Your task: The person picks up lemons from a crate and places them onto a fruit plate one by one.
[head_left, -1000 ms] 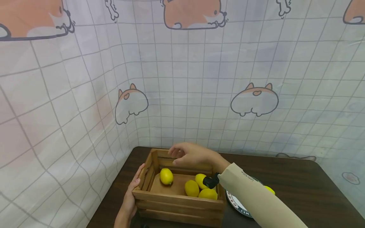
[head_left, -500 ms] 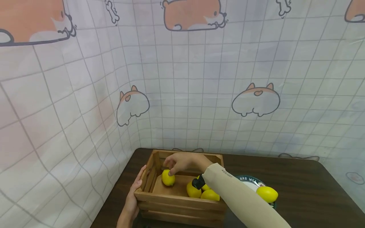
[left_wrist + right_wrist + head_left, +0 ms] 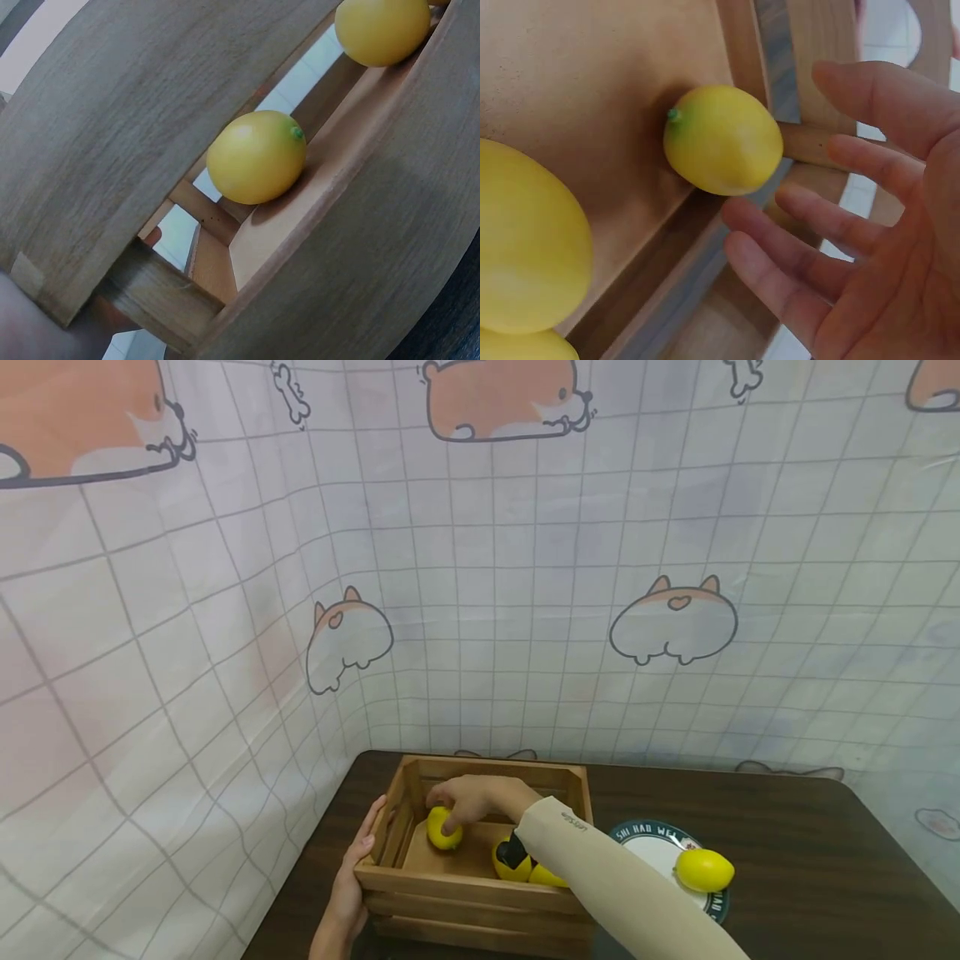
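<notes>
My right hand point(image 3: 480, 797) reaches into a slatted wooden crate point(image 3: 472, 893), over a yellow lemon point(image 3: 441, 837) near the left end. In the right wrist view its fingers are spread beside that lemon point(image 3: 724, 142), which rests on the crate floor with its green stem tip showing. My left hand point(image 3: 348, 881) holds the left end of the crate, thumb by the front corner and fingers along the side. More lemons point(image 3: 510, 870) lie at the crate's right end, partly hidden by the right wrist and its camera.
Right of the crate, a white plate point(image 3: 652, 850) with a dark green lettered rim bears one lemon point(image 3: 703, 870). Both stand on a dark wood table point(image 3: 810, 860). A gridded curtain point(image 3: 510, 677) with cartoon dogs hangs behind and to the left.
My right hand has come down from above the crate's back to the left-end lemon. The sleeve has moved left, uncovering the plate and its lemon. My left hand keeps its hold.
</notes>
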Demonstrator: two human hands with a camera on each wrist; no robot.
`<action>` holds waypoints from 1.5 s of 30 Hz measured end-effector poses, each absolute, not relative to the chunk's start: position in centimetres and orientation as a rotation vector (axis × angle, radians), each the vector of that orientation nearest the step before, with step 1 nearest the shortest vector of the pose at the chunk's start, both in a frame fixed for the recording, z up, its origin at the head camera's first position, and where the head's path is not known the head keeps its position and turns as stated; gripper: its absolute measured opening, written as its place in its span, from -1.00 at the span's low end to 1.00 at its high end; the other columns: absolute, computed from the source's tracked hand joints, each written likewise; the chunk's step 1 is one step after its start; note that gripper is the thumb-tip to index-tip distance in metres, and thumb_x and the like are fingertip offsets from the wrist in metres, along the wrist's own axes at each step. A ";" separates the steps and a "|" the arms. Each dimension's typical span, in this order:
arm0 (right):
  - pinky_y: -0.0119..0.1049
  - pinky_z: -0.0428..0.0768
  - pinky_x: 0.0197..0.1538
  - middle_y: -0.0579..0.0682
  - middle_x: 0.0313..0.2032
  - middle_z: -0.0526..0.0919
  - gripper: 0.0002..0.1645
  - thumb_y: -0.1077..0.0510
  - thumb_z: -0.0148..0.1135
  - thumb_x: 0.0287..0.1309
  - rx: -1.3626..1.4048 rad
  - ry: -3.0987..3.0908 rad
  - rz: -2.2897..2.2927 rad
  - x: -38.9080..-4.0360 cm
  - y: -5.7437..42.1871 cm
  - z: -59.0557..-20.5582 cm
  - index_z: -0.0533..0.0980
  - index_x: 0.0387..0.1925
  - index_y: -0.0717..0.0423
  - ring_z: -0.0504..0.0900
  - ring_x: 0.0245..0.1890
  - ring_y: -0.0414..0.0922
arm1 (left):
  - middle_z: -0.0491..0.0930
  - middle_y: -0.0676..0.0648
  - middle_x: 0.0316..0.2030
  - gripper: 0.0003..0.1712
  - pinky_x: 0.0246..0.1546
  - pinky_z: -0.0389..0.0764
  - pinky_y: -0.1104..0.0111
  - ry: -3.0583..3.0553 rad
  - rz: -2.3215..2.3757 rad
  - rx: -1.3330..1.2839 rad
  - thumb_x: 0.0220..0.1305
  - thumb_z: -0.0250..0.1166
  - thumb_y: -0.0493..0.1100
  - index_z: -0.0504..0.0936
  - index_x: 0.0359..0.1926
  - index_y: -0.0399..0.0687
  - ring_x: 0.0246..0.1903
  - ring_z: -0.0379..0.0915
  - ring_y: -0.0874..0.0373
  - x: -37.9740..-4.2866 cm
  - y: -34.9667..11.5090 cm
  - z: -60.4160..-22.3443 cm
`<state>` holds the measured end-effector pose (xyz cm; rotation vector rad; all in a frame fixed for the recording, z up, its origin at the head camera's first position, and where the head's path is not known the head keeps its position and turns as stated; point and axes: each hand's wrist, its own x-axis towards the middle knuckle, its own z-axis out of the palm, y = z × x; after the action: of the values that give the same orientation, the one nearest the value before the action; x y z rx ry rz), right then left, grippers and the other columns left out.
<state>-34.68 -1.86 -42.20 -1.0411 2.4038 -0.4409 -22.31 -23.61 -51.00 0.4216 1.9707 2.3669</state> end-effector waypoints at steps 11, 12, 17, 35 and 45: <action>-0.01 0.38 0.45 -0.11 0.46 0.41 -0.25 -0.03 0.37 0.26 -1.005 2.436 -0.297 -35.1 -2.8 -43.1 0.38 0.46 -0.14 0.36 0.47 -0.06 | -0.38 -0.09 0.65 -0.31 0.45 -0.30 -0.41 1.992 2.361 0.398 0.61 -0.30 0.09 -0.16 0.66 0.25 0.59 -0.40 -0.25 -22.3 -23.8 -50.9; -0.02 0.38 0.46 -0.11 0.46 0.41 -0.26 -0.02 0.37 0.26 -1.015 2.432 -0.282 -35.1 -3.0 -43.1 0.39 0.45 -0.14 0.36 0.47 -0.06 | -0.38 -0.09 0.65 -0.31 0.45 -0.30 -0.40 1.992 2.361 0.396 0.61 -0.30 0.09 -0.17 0.66 0.24 0.59 -0.40 -0.25 -22.3 -23.8 -50.9; -0.05 0.39 0.45 -0.11 0.45 0.41 -0.30 0.01 0.37 0.24 -1.044 2.415 -0.238 -35.0 -3.8 -43.4 0.43 0.41 -0.17 0.37 0.45 -0.09 | -0.35 -0.10 0.66 -0.30 0.45 -0.28 -0.39 1.998 2.359 0.389 0.60 -0.29 0.09 -0.16 0.66 0.23 0.59 -0.38 -0.25 -22.2 -23.8 -50.7; -0.04 0.45 0.40 -0.11 0.40 0.49 -0.32 0.10 0.39 0.24 -1.050 2.418 -0.220 -35.1 -5.3 -45.0 0.48 0.37 -0.31 0.43 0.41 -0.09 | -0.37 -0.16 0.65 -0.30 0.36 -0.28 -0.53 2.046 2.325 0.403 0.59 -0.32 0.10 -0.16 0.66 0.25 0.59 -0.45 -0.38 -22.3 -23.7 -51.0; -0.22 0.57 0.09 -0.09 0.38 0.47 -0.25 0.20 0.42 0.18 -1.015 2.302 -0.335 -35.0 -4.8 -44.9 0.48 0.37 -0.34 0.49 0.12 -0.18 | -0.35 -0.15 0.65 -0.31 0.36 -0.23 -0.54 2.062 2.323 0.390 0.59 -0.32 0.10 -0.16 0.66 0.25 0.58 -0.41 -0.39 -22.3 -23.7 -51.1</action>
<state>-34.99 -4.78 -44.92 -1.0148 2.3025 -0.3347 -22.34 -23.74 -51.08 0.3901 2.0616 2.3227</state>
